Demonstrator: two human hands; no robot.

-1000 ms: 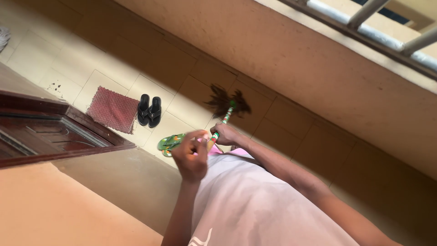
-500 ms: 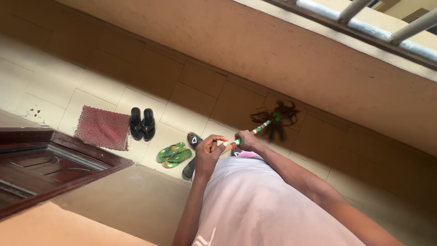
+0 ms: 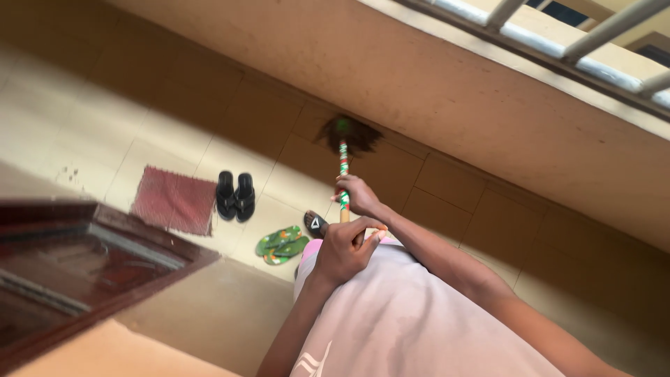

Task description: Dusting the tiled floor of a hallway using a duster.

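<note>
1. The person holds a short broom with a red, green and white banded handle and a dark bristle head in both hands. The right hand is clenched round the handle part-way down. The left hand is closed over the near end of the handle, close to the body.

2. The step in hand looks like a sweeping stroke across the cream tiled floor, with the bristles working along the foot of the tan balcony wall.

3. The broom's long axis runs from the hands straight away from the body toward the wall. The bristle head points at the wall's base and fans out sideways there, touching or just above the tiles; I cannot tell which.

4. As a judgement, the next move calls for both grips kept firm and the head drawn over the tiles without fouling the footwear.

5. Near the feet lie a pair of green patterned flip-flops, and beyond them a pair of black slide sandals just beside a red woven doormat. A dark wooden door stands to the left.
</note>
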